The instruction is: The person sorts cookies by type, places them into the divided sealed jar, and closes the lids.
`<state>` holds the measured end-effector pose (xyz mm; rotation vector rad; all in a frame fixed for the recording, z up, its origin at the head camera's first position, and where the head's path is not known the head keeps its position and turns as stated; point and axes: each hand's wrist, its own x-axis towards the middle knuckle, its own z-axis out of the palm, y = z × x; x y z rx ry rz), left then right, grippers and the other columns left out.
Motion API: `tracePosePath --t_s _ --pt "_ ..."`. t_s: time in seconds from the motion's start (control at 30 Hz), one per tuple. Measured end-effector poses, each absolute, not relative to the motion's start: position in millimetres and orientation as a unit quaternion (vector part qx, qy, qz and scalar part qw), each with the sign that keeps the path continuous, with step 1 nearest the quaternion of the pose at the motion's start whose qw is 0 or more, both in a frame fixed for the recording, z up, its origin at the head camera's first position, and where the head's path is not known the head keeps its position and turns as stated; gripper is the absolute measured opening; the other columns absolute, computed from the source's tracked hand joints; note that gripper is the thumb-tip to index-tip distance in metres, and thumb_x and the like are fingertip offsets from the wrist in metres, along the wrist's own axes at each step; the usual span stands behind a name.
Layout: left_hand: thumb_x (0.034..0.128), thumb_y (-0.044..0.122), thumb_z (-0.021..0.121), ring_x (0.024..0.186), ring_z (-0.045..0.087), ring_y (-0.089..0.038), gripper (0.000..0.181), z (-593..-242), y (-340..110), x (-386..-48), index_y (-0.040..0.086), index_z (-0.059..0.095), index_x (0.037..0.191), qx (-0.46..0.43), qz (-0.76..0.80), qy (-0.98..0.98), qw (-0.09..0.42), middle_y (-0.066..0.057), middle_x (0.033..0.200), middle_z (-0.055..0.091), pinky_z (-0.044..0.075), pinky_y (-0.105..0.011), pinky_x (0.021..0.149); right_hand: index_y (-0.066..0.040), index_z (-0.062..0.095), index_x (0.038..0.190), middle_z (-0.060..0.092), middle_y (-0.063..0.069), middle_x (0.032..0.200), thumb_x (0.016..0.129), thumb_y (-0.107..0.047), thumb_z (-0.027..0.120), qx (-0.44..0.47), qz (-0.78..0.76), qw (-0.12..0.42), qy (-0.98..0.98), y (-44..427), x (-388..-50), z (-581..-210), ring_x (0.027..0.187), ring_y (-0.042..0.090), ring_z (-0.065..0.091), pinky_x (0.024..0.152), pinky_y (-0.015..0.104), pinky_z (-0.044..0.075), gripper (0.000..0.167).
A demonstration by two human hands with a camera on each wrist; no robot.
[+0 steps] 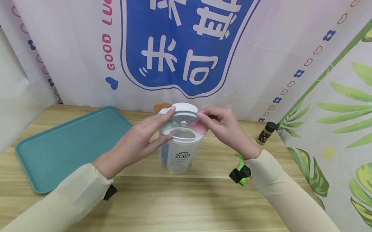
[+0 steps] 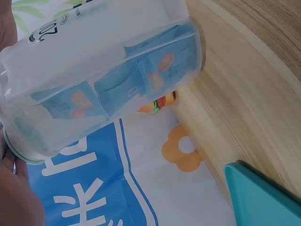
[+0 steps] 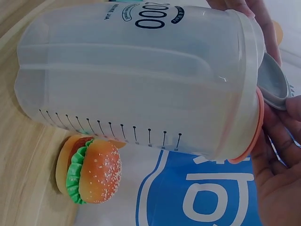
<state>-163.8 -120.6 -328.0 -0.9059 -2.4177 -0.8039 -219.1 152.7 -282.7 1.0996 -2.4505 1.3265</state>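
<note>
A clear storage container (image 1: 180,157) marked 2000 stands upright on the table. Its top has a white front section with the flap lid (image 1: 184,116) raised, showing an opening, plus blue and pink sections. My left hand (image 1: 140,136) holds the left side of the top, thumb at the front rim and a fingertip against the raised flap. With thumb and fingers, my right hand (image 1: 224,126) pinches the flap's right edge. Blue printed packets (image 2: 117,87) lie inside one compartment, seen in the left wrist view. The compartment facing the right wrist camera shows scale marks.
A teal tray (image 1: 75,145) lies on the left of the wooden table (image 1: 169,212). At the right back stands a black-capped seasoning bottle (image 1: 266,133). A toy hamburger (image 3: 94,169) sits behind the container. Something bright green (image 1: 242,167) shows by the right wrist. Printed cloth (image 1: 253,74) hangs behind.
</note>
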Motion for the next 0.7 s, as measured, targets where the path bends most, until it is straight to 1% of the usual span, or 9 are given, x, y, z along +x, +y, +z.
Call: tracePosePath --t_s 0.13,0.43,0.7 --pt "0.0990 0.027 0.074 0.145 0.055 -0.033 0.081 -329.5 -120.2 -164.8 0.021 0.030 0.166 -0.332 -0.290 -0.870 0.223 -0.009 0.160 0.053 0.049 -0.054 0.118 -0.002 0.078 0.107 0.078 0.010 0.097 0.104 -0.010 0.064 0.356 0.449 0.066 -0.817 153.0 -220.3 -283.0 0.078 0.016 0.063 0.069 0.020 0.056 0.016" --pt "0.0980 0.027 0.076 0.146 0.054 -0.033 0.078 -328.8 -121.4 -165.0 0.021 0.035 0.165 -0.337 -0.288 -0.868 0.224 -0.008 0.160 0.053 0.047 -0.055 0.120 -0.001 0.077 0.109 0.077 0.013 0.094 0.105 -0.010 0.063 0.345 0.465 0.036 -0.814 152.3 -224.3 -280.6 0.071 0.014 0.060 0.063 0.021 0.052 0.018" --pt "0.0972 0.028 0.076 0.147 0.054 -0.030 0.079 -327.0 -121.4 -165.5 0.023 0.036 0.164 -0.340 -0.294 -0.867 0.216 -0.006 0.160 0.053 0.047 -0.053 0.120 0.000 0.077 0.111 0.077 0.014 0.096 0.106 -0.012 0.062 0.334 0.471 0.014 -0.816 154.5 -224.9 -279.3 0.073 0.013 0.060 0.064 0.020 0.052 0.020"
